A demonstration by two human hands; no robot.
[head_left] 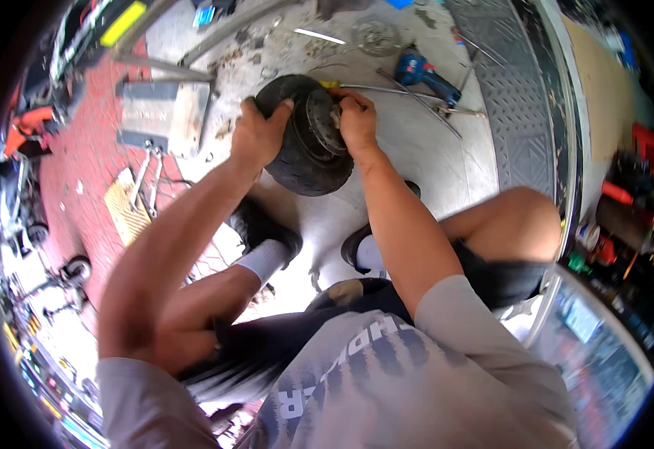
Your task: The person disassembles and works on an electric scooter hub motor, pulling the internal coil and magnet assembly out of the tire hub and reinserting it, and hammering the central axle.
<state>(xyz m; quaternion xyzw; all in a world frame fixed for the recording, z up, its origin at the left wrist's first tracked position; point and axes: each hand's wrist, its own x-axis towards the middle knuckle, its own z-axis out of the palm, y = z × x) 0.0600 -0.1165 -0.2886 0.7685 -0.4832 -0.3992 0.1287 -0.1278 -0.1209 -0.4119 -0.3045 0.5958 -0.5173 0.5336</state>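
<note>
A small black tyre on a wheel point(308, 161) is tilted up on the floor between my feet, its metal hub side turned to the right. My left hand point(262, 133) is closed over the tyre's upper left edge, thumb on the tread. At the hub, my right hand point(358, 123) has its fingers curled in against a brake disc point(321, 123). A small metal piece shows by those fingertips, but what they grip is mostly hidden. Something yellow point(329, 84) shows just beyond the right hand.
A blue cordless drill point(426, 75) lies at the far right among metal rods point(420, 103). Beyond the tyre is a loose disc point(376, 37). Leftward are a flat panel point(164, 116), wrenches point(147, 179) and parked scooters point(50, 280). A glass case point(589, 329) stands near right.
</note>
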